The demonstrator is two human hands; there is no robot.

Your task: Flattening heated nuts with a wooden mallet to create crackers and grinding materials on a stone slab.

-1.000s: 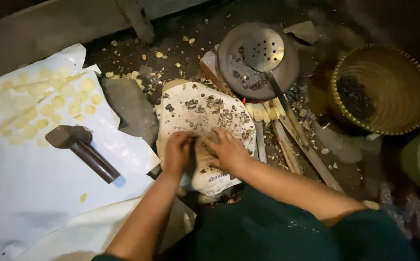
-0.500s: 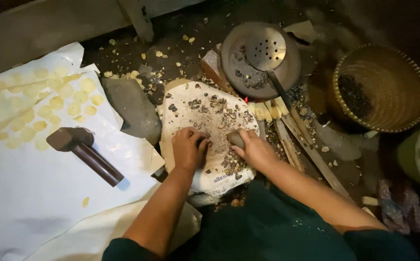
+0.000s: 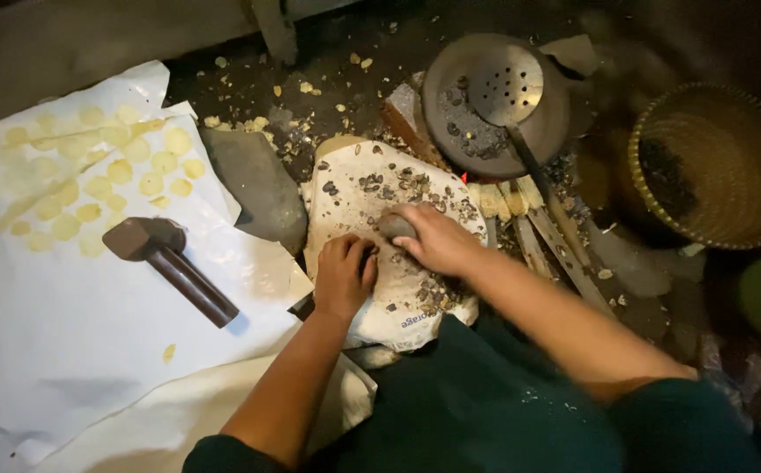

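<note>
A white sack cloth (image 3: 415,320) lies in front of me, strewn with dark shell bits (image 3: 398,184). My right hand (image 3: 437,238) rests on it and grips a small dark rounded stone (image 3: 394,226) at its fingertips. My left hand (image 3: 344,276) sits just to the left, fingers curled into a fist on the cloth. Whether anything is inside it is hidden.
A hammer (image 3: 170,263) lies on a white sheet (image 3: 65,333) with several flat yellow pieces (image 3: 91,188) at left. A flat grey stone (image 3: 258,188) is beside the cloth. A metal pan (image 3: 486,131) with a perforated ladle (image 3: 505,83), wood sticks (image 3: 538,236) and a woven basket (image 3: 713,166) stand at right.
Both hands have shifted on the cloth: the right hand drew up and to the right with the dark stone, and the left hand closed into a fist nearer me.
</note>
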